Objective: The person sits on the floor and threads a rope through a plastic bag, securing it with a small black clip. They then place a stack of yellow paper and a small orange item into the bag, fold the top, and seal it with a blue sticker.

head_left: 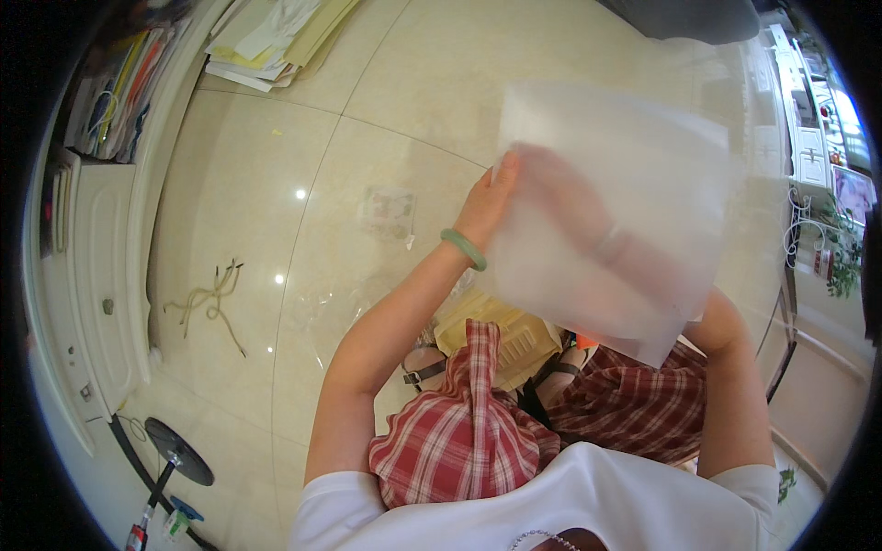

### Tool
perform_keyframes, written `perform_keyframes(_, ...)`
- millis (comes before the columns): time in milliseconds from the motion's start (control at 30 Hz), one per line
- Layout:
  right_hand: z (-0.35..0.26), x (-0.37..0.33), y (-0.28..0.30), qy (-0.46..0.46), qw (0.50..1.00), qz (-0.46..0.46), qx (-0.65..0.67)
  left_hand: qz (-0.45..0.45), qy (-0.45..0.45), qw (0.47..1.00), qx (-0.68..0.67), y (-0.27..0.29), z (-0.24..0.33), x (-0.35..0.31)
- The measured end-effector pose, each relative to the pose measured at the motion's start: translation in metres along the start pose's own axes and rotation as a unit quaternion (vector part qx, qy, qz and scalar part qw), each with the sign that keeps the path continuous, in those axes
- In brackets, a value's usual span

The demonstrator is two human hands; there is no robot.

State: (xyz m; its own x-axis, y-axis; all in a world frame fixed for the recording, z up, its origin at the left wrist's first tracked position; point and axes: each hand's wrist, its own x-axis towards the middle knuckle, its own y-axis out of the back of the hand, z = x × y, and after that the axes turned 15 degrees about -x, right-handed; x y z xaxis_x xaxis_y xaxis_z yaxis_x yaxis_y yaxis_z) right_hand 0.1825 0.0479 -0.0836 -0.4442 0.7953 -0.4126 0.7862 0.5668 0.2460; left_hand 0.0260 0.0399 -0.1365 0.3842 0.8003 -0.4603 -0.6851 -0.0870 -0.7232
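Observation:
A large frosted, see-through plastic sheet or sleeve (634,138) is held up in front of me, above the floor. My left hand (491,197), with a green bangle at the wrist, is closed on its left edge, thumb on the near face. Through the milky plastic my right hand (565,188) shows as a blur, reaching left toward my left hand. Whether it lies inside the sleeve or behind it, I cannot tell, and its fingers are indistinct. Below, between my feet, rests a yellow envelope or folder (505,344), partly covered by the plastic and my checked clothing.
Crumpled clear plastic (335,317) and a small printed clear packet (388,216) lie on the tiles. Tangled cords (213,298) are further left, beside a white cabinet (106,275). Papers (276,41) are piled at the far left. A stand with a round black base (179,450) is lower left.

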Motion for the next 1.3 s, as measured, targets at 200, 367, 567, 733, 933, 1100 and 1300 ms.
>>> perform_keyframes(200, -0.049, -0.015, 0.021, -0.072, 0.931, -0.113, 0.340, 0.043, 0.050, 0.997, -0.036, 0.038, 0.001, -0.010)
perform_keyframes(367, -0.086, -0.020, -0.001, -0.100, 0.958, -0.124, 0.239, 0.021, 0.054, 0.997, -0.049, 0.031, -0.017, -0.013)
perform_keyframes(567, -0.131, -0.041, 0.013, -0.128, 0.963, -0.160, 0.175, -0.038, 0.039, 0.969, -0.239, 0.055, -0.025, -0.014)
perform_keyframes(733, -0.122, -0.067, 0.052, -0.081, 0.964, -0.208, 0.142, -0.043, 0.010, 0.958, -0.285, 0.072, -0.003, -0.030)
perform_keyframes(933, -0.137, -0.087, -0.005, 0.126, 0.768, -0.219, -0.588, -0.022, -0.073, 0.975, -0.209, 0.076, -0.027, -0.012)
perform_keyframes(1100, -0.155, -0.081, 0.015, 0.184, 0.726, -0.127, -0.651, 0.088, -0.255, 0.956, -0.114, 0.110, -0.014, -0.026)
perform_keyframes(1300, -0.129, -0.065, 0.026, 0.185, 0.604, -0.091, -0.770, 0.085, -0.603, 0.745, 0.270, 0.018, 0.103, -0.083)
